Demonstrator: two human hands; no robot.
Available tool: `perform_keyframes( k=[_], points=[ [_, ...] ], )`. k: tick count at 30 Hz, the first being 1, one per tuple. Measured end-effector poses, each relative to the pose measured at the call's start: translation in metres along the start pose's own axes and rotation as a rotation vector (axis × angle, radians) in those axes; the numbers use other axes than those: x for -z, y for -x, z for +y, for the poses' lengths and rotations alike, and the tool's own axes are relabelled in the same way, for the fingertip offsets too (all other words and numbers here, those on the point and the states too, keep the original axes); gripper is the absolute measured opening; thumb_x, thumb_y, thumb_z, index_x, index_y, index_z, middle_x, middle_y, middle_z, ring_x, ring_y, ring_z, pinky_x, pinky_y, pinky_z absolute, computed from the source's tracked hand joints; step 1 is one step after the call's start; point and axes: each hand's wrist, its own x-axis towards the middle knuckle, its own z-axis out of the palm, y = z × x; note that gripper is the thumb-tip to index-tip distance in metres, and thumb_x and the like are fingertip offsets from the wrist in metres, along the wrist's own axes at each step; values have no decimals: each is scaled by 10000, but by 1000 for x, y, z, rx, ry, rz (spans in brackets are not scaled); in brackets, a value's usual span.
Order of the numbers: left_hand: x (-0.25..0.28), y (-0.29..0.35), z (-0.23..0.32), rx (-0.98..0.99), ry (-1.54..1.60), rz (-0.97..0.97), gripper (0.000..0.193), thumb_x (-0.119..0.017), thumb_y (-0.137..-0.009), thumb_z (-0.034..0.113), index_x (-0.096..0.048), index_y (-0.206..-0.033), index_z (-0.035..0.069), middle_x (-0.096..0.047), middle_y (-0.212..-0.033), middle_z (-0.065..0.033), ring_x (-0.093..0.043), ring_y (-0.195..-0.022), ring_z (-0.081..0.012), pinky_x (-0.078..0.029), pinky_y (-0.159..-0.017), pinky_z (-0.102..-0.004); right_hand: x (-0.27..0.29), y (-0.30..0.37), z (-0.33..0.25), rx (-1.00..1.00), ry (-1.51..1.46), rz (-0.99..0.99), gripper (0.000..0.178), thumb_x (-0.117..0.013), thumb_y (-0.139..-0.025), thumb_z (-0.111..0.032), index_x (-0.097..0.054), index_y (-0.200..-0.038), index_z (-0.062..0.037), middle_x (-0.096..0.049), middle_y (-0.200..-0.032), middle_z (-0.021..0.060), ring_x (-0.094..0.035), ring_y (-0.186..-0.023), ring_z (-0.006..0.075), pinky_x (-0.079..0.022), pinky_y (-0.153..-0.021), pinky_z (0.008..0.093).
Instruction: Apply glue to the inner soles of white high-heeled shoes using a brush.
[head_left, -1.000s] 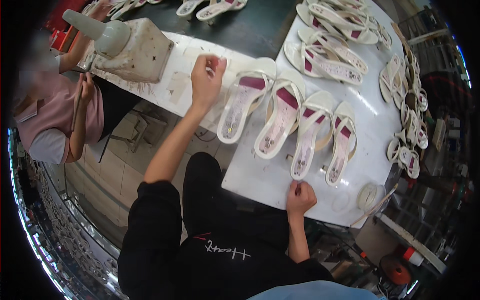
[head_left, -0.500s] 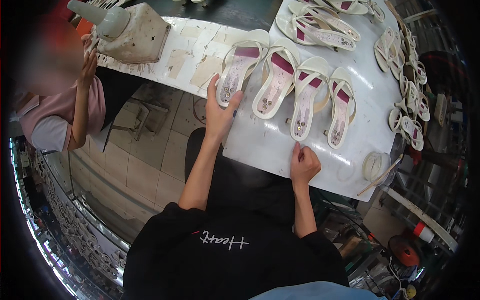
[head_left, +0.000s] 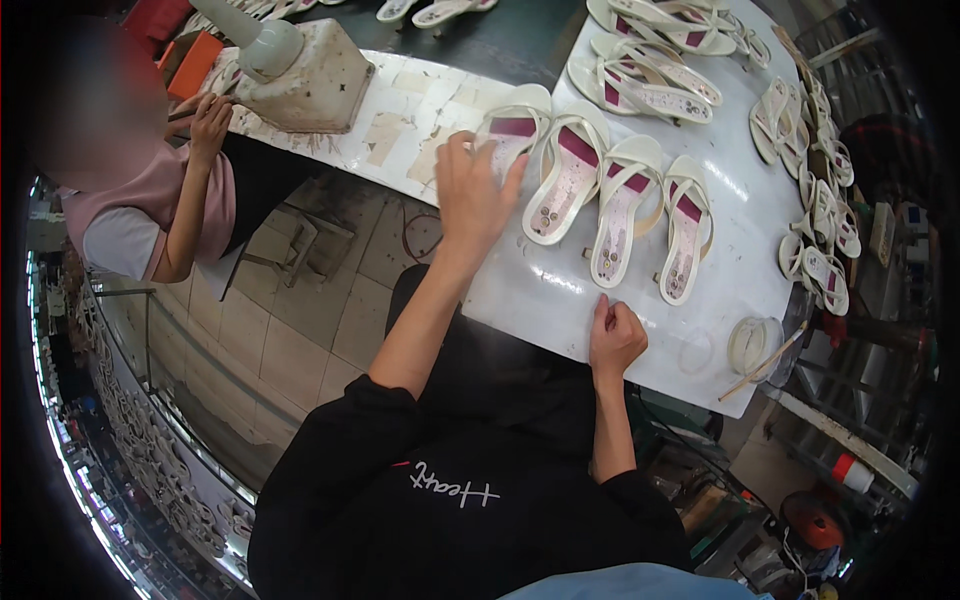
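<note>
Several cream strappy sandals with maroon patches stand in a slanting row on the white table (head_left: 535,305). Over the heel end of the leftmost sandal (head_left: 513,128) is my left hand (head_left: 472,190), its fingers apart and slightly blurred. The hand hides much of that sandal, and I cannot tell how firmly it touches. To its right come a second sandal (head_left: 560,190), a third sandal (head_left: 614,245) and the rightmost sandal (head_left: 681,265). My right hand (head_left: 618,338) is closed in a fist at the table's near edge, below the third sandal; the inside of the fist is hidden.
More sandals (head_left: 650,90) lie at the far side and right edge. A clear round container (head_left: 750,345) and a thin stick (head_left: 765,365) sit at the near right corner. A co-worker (head_left: 150,215) works at left by a dirty block-shaped machine (head_left: 310,85).
My left hand has moved forward and right from the leftmost sandal's heel, now covering more of it. My right fist stays near the table edge. The whole view has shifted slightly.
</note>
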Motion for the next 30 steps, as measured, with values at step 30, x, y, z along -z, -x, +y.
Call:
perform_keyframes(
  k=[30],
  points=[
    [-98, -292, -43, -153, -208, -279, 189, -585, -771, 102, -661, -853, -50, -638, -866, -272, -624, -872, -421, -502, -765, -467, 3, -10, 1, -5, 2, -51, 317, -709, -724, -77, -435, -563, -75, -469, -511, 81, -504, -472, 281, -375, -452, 385]
  ],
)
